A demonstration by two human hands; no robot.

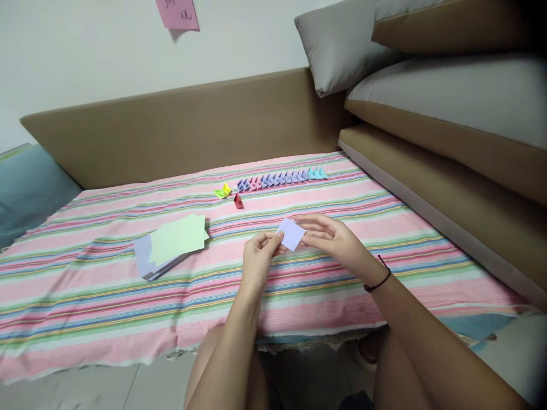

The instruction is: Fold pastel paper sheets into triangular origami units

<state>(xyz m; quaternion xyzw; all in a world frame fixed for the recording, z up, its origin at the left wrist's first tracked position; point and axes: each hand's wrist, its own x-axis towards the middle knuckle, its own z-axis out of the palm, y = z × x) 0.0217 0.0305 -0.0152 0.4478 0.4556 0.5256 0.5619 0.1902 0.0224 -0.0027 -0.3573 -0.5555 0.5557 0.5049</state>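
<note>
A small folded purple paper square (292, 234) is turned corner-up in front of me, above the striped cloth. My left hand (261, 250) pinches its left corner, the thumb lying on the front face. At its right side is my right hand (327, 233), with the thumb against the lower right edge and fingers reaching along the upper edge, partly behind the paper. Beyond my hands stands a row of folded paper pieces (276, 180) in purple, pink and light blue. A yellow folded piece (223, 191) and a red one (238, 201) lie near the row's left end.
Pale green sheets (179, 239) lie over purple sheets (144, 253) on the striped cloth (106, 307), left of my hands. Stacked cushions (448, 102) rise on the right. A brown backrest (188, 131) runs along the wall, and a blue cushion (34, 182) is far left.
</note>
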